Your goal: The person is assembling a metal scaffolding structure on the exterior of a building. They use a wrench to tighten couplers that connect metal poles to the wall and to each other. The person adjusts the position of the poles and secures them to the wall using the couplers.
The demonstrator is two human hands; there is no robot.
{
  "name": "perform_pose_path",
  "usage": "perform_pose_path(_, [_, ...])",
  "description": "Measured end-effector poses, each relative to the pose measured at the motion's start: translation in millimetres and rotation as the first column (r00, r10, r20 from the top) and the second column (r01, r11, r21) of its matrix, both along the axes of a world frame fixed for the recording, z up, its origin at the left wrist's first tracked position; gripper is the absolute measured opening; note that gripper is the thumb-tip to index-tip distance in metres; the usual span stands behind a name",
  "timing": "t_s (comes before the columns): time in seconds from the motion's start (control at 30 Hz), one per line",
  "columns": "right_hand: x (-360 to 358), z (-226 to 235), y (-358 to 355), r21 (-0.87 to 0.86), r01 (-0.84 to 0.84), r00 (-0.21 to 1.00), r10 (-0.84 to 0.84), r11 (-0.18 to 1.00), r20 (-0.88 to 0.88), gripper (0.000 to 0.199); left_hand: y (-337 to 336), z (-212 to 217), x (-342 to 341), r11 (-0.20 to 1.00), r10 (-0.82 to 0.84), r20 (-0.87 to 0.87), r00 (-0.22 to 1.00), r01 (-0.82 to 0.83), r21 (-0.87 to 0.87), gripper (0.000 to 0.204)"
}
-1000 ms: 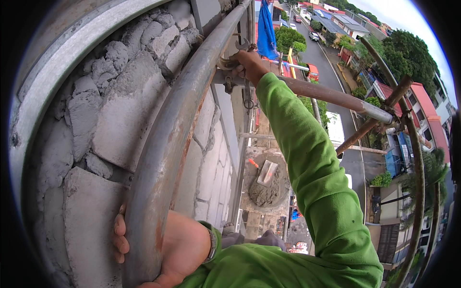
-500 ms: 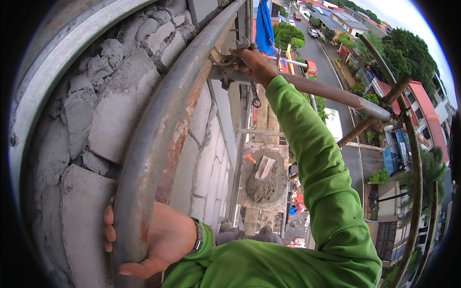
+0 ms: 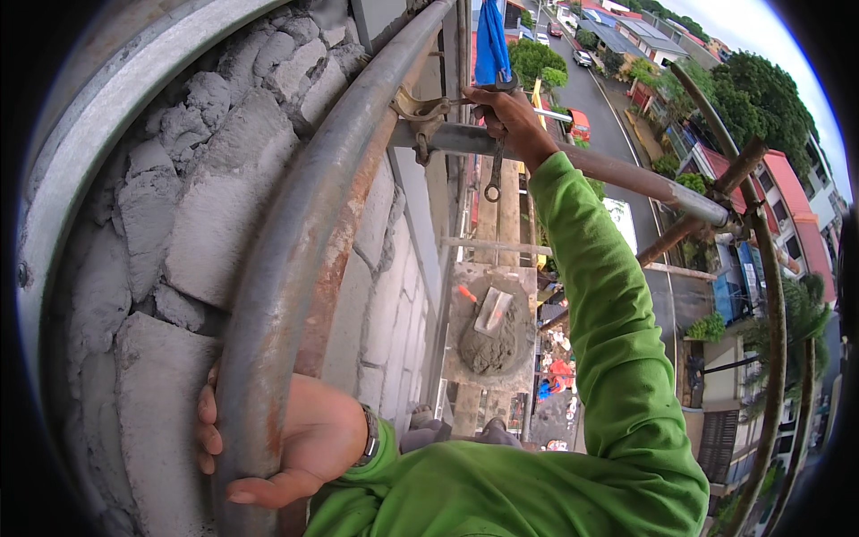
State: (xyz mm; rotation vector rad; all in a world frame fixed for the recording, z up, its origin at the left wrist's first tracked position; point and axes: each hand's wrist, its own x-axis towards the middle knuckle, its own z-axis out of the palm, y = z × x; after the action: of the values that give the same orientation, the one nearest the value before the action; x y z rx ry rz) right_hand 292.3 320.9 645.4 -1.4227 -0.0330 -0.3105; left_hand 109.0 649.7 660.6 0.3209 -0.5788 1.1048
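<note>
My left hand (image 3: pixel 313 438) is wrapped round a thick, rust-stained metal pipe (image 3: pixel 309 206) at the lower left, its thumb and fingertips showing on either side. Ahead, my right hand (image 3: pixel 517 121) grips a combination wrench (image 3: pixel 496 170) whose ring end hangs below the fist; the upper end shows dark above the knuckles. One outstretched finger reaches the bolt end of a scaffold clamp (image 3: pixel 416 109), which sits where the thick pipe meets a thinner cross pipe (image 3: pixel 617 168). The right hand is just above this cross pipe.
A rough grey block wall (image 3: pixel 224 206) rises on the left. Far below, a board (image 3: pixel 456 349) carries wet mortar (image 3: pixel 490 353) and a trowel (image 3: pixel 494 311). Scaffold poles (image 3: pixel 777 349) stand at the right, above a street (image 3: pixel 617 116). A blue sheet (image 3: pixel 492 45) hangs ahead.
My right hand has drawn back to the right with the wrench, whose upper end has come away from the clamp. The left hand stays on the pipe.
</note>
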Motion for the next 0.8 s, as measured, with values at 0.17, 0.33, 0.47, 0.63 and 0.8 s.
perform_pose_path(0.17, [2, 4, -21, -0.45, -0.029, 0.995, -0.017, 0.892, -0.099, 0.03, 0, -4, 8, 1.0, 0.022, 0.019, 1.0, -0.022, -0.015, 0.021])
perform_pose_path(0.33, [4, -12, -34, -0.904, 0.243, 0.952, -0.266, 0.351, 0.152, 0.037, -3, -3, 17, 0.974, 0.222, -0.109, 0.969, -0.214, 0.081, 0.018])
perform_pose_path(0.47, [-43, 12, -36, -0.392, 0.544, 0.838, 0.459, -0.741, 0.295, 0.064, 11, 5, 11, 0.944, 0.326, -0.146, 0.934, -0.314, 0.1, 0.02])
perform_pose_path(0.63, [-43, 5, -33, -0.81, 0.235, 0.972, 0.126, -0.537, 0.198, 0.044, -12, 6, 17, 0.954, 0.301, -0.186, 0.935, -0.296, 0.057, 0.019])
perform_pose_path(0.8, [-10, 2, -10, -0.92, 0.316, 0.946, -0.003, -0.233, 0.326, 0.03, 9, -1, 13, 0.947, 0.305, -0.164, 0.938, -0.28, 0.159, 0.02])
